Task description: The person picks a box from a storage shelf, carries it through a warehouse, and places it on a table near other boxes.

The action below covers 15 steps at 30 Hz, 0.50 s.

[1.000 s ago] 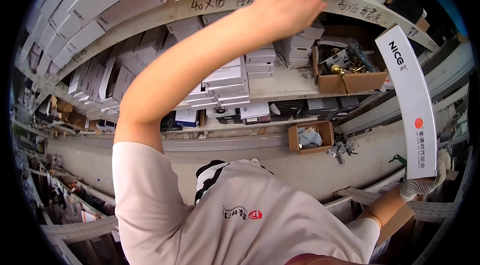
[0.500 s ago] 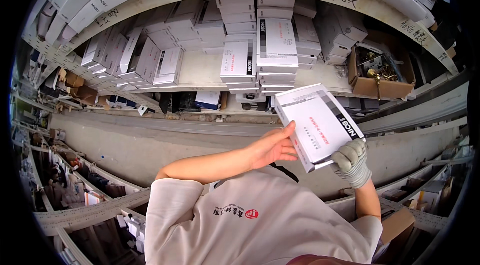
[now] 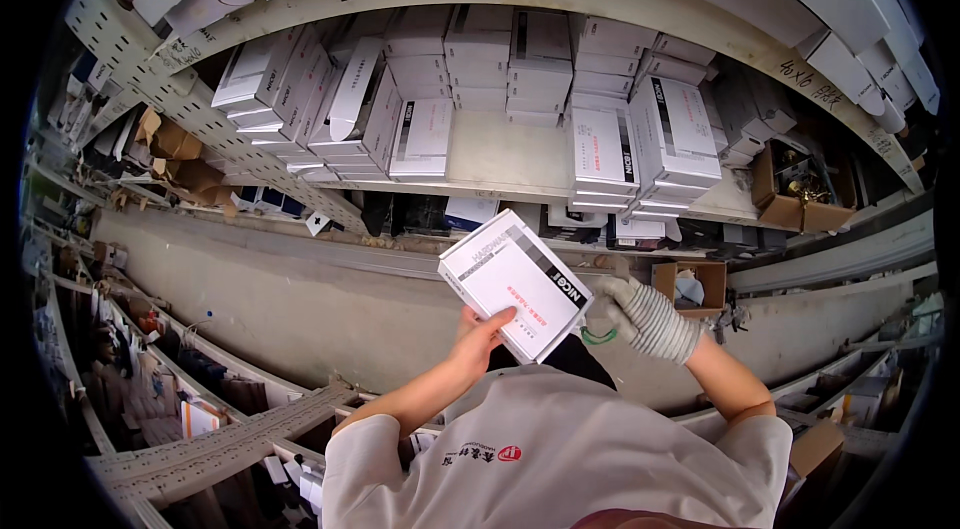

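Observation:
A flat white cardboard box (image 3: 515, 279) with a grey and black band and red print is held tilted in front of my chest. My bare left hand (image 3: 482, 334) grips it by its lower left edge, thumb on the top face and fingers underneath. My right hand (image 3: 645, 317), in a grey-white striped knit glove, is beside the box's right corner, off the top face. Its fingers are loosely bent and apart, with nothing visible in them. A green loop (image 3: 600, 337) shows just below the glove; I cannot tell what it belongs to.
Ahead, a shelf (image 3: 490, 154) carries stacks of similar white boxes (image 3: 680, 134). An open carton of brass-coloured fittings (image 3: 800, 189) stands at its right end. Another open carton (image 3: 690, 287) is below, near the floor (image 3: 250, 269). Low racks (image 3: 230, 429) line both sides behind me.
The box has moved left and turned a little, now in my left hand's grip. My right hand has let go of its right end. The view has shifted left along the shelf.

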Motion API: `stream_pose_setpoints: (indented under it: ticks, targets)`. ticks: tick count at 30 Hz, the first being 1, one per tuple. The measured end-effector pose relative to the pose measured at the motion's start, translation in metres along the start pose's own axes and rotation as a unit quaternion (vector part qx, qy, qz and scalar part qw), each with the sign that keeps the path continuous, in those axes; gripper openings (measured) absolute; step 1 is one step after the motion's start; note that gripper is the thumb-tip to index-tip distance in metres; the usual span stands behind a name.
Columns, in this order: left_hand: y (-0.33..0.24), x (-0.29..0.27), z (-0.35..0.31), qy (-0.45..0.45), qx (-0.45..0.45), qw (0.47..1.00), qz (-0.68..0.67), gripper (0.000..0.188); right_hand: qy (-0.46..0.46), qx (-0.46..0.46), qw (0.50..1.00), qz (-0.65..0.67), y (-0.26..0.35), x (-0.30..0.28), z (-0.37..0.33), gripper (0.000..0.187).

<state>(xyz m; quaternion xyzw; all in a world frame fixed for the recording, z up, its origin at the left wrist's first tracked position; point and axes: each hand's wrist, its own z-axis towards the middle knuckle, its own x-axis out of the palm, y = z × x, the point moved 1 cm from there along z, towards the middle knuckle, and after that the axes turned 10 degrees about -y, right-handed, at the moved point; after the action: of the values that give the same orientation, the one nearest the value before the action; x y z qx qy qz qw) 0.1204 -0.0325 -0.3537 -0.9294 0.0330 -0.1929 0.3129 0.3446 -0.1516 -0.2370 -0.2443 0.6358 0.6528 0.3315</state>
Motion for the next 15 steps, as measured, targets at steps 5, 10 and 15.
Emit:
stream_pose_setpoints:
  ticks: [5,10,15]
  targets:
    - [-0.013,-0.044,0.002,-0.062,0.039,0.997,-0.015,0.054,0.023,0.032,0.998,0.050,-0.003,0.057,0.064,0.055]
    - [-0.003,-0.066,0.009,-0.039,0.046,0.992,-0.109,0.046,0.077,-0.015,0.997,0.020,0.028,0.126,0.113,0.070]
    - [-0.004,-0.071,0.005,-0.021,0.114,0.971,-0.211,0.051,0.173,-0.093,0.975,-0.102,0.055,0.135,0.137,0.042]
